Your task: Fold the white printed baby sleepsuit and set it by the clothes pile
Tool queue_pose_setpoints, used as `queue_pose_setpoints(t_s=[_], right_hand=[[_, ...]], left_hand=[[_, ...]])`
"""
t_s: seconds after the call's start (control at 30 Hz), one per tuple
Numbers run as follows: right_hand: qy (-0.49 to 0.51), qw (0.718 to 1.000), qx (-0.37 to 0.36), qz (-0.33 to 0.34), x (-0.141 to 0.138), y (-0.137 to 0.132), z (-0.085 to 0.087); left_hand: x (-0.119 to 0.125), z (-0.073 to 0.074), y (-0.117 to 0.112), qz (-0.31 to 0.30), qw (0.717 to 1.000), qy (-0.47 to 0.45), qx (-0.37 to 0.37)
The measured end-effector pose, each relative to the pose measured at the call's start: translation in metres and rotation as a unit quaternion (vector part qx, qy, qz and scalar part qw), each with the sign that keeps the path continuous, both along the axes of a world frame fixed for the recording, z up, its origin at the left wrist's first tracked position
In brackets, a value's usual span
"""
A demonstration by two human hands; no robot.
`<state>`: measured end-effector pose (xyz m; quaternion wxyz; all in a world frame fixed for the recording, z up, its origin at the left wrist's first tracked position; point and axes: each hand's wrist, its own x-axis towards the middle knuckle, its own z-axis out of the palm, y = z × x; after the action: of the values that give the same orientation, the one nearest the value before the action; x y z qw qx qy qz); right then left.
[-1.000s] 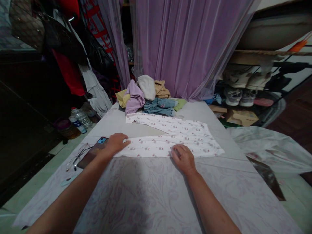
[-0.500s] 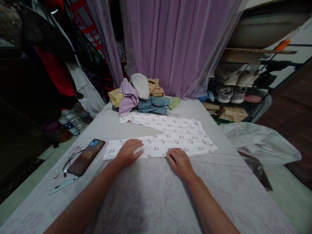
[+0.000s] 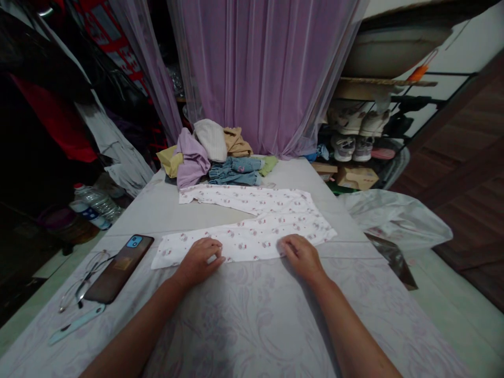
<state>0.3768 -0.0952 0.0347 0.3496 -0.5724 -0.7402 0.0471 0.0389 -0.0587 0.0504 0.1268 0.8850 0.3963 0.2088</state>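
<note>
Left hand (image 3: 199, 261) lightly curled on white printed garment (image 3: 252, 242), not gripping; right hand (image 3: 303, 255) open at its lower edge; phone (image 3: 118, 268) near left.

Lower left of frame: smartphone (image 3: 118, 268), eyeglasses (image 3: 84, 278) beside it. Upper centre: heaped clothes (image 3: 192, 165), including jeans (image 3: 236, 173), before a lilac sheer curtain (image 3: 260, 68). Left edge: plastic water bottle (image 3: 96, 205). Upper right: sneakers (image 3: 342, 147) on a rack (image 3: 366, 89), cardboard box (image 3: 356, 178) below.

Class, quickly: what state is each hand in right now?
Left hand: curled on the white printed garment; whether it grips cannot be told.
Right hand: curled at the garment's near edge; whether it grips cannot be told.
</note>
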Motion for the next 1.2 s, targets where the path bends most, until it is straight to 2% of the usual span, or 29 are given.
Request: queue_pose_setpoints(t_s=[0.1, 0.2, 0.37, 0.5, 0.7, 1.0, 1.2], right_hand=[[-0.032, 0.997, 0.010, -0.071, 0.046, 0.004, -0.008], [-0.067, 0.994, 0.006, -0.081, 0.075, 0.002, -0.013], [-0.083, 0.994, -0.011, -0.065, 0.080, -0.001, -0.011], [-0.053, 0.996, 0.000, -0.067, 0.076, -0.002, -0.008], [-0.005, 0.999, 0.009, -0.052, 0.078, -0.005, -0.008], [0.036, 0.998, -0.019, -0.040, 0.081, -0.007, -0.005], [0.037, 0.999, -0.024, -0.031, 0.089, -0.011, -0.005]], left_hand=[[0.011, 0.006, 0.005, -0.005, 1.000, 0.018, -0.009], [0.033, 0.008, 0.009, -0.018, 1.000, 0.014, -0.009], [0.078, -0.001, 0.005, -0.051, 0.999, -0.001, -0.015], [0.098, -0.005, 0.002, -0.028, 0.999, 0.003, -0.018], [0.102, -0.004, -0.002, -0.011, 1.000, -0.018, -0.022], [0.104, 0.002, -0.012, -0.056, 0.998, -0.038, 0.002], [0.102, -0.003, -0.010, -0.078, 0.997, -0.018, -0.010]])
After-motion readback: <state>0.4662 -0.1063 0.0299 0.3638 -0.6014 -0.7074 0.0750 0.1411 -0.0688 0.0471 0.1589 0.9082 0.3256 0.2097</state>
